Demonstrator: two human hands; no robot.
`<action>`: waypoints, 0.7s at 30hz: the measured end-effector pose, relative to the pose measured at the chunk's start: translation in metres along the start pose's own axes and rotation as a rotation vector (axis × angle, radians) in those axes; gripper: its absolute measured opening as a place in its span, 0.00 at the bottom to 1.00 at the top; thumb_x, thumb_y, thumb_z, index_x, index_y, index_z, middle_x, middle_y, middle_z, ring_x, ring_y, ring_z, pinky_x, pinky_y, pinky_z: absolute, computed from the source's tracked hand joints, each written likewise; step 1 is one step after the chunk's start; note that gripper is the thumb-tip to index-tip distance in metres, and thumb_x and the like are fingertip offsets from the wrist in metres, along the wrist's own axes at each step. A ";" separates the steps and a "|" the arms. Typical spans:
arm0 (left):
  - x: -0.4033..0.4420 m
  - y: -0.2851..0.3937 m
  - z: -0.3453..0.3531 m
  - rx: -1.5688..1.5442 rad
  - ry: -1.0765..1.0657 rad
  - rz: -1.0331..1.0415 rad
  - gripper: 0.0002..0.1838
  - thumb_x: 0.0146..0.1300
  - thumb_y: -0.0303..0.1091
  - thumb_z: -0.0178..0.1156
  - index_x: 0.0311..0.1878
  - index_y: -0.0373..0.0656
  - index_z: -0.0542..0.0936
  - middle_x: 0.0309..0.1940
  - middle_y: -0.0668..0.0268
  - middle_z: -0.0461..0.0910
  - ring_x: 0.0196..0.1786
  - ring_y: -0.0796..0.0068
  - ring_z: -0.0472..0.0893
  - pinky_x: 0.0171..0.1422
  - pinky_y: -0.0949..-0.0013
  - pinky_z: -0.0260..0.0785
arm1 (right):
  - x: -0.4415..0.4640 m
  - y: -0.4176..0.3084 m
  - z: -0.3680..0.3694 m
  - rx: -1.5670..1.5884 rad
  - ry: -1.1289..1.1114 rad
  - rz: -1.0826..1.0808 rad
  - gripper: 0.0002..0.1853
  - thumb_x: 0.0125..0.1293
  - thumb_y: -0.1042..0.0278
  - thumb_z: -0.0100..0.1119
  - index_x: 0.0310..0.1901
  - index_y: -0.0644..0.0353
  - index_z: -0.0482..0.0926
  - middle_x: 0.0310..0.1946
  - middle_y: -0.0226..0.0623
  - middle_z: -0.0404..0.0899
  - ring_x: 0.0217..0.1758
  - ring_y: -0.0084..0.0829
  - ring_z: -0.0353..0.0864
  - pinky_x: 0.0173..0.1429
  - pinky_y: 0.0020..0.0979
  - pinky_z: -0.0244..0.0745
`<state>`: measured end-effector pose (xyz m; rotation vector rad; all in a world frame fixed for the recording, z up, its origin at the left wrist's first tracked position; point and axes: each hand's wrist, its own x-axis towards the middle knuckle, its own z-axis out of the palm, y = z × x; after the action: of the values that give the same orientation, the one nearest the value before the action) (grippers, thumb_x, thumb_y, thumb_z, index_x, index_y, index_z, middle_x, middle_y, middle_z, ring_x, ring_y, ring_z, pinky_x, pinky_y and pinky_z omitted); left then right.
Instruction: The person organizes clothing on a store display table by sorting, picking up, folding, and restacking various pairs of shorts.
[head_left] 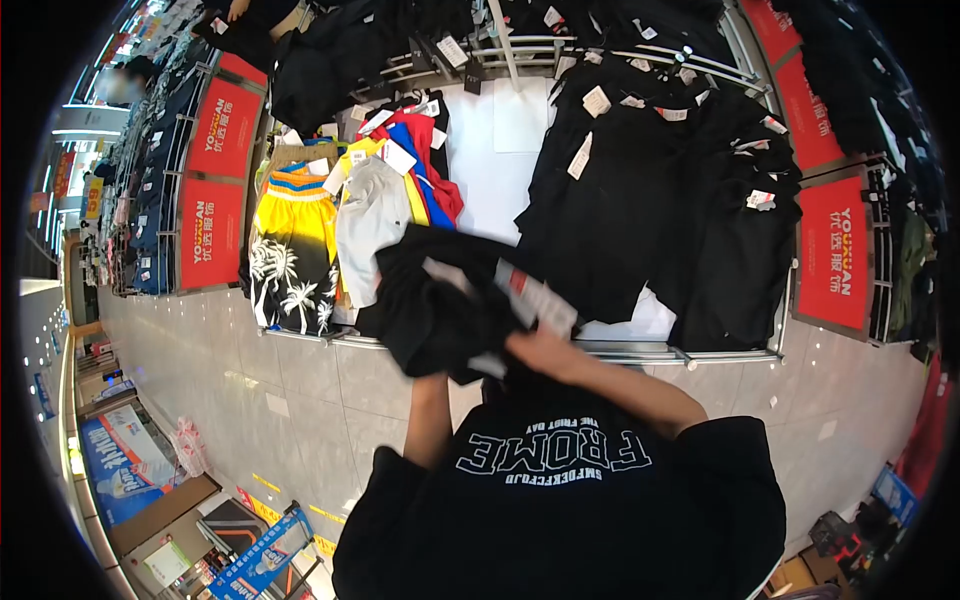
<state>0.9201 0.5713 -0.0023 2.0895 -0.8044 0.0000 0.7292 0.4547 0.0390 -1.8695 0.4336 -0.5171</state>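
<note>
A bunched black garment (440,310) is held up over the near edge of the display table, blurred by motion. My right hand (540,350) grips its right side, fingers closed on the cloth beside a white and red tag (535,300). My left forearm (428,415) reaches up beneath the garment, and the cloth hides that hand and its fingers. Just beyond lie grey shorts (375,215) and yellow and black shorts (295,240) with white palm trees. To the right, black trousers (610,200) with paper tags are spread flat.
The white display table (490,160) has a metal rail (640,352) along its near edge. Black clothes (340,60) hang on racks behind. Red signs (210,235) flank both sides. Grey tiled floor (330,400) and boxes (190,530) appear at lower left.
</note>
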 end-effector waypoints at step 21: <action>0.243 -0.118 0.039 0.109 -0.078 -0.509 0.30 0.57 0.39 0.67 0.61 0.36 0.72 0.51 0.54 0.81 0.54 0.58 0.81 0.59 0.61 0.72 | 0.343 0.153 0.050 -0.122 0.086 0.351 0.33 0.49 0.62 0.70 0.54 0.73 0.73 0.47 0.52 0.82 0.51 0.46 0.82 0.56 0.38 0.75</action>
<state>1.1652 0.4592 -0.0450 2.3571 -0.3027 -0.3212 1.0361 0.2610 -0.0710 -1.8374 0.8486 -0.3399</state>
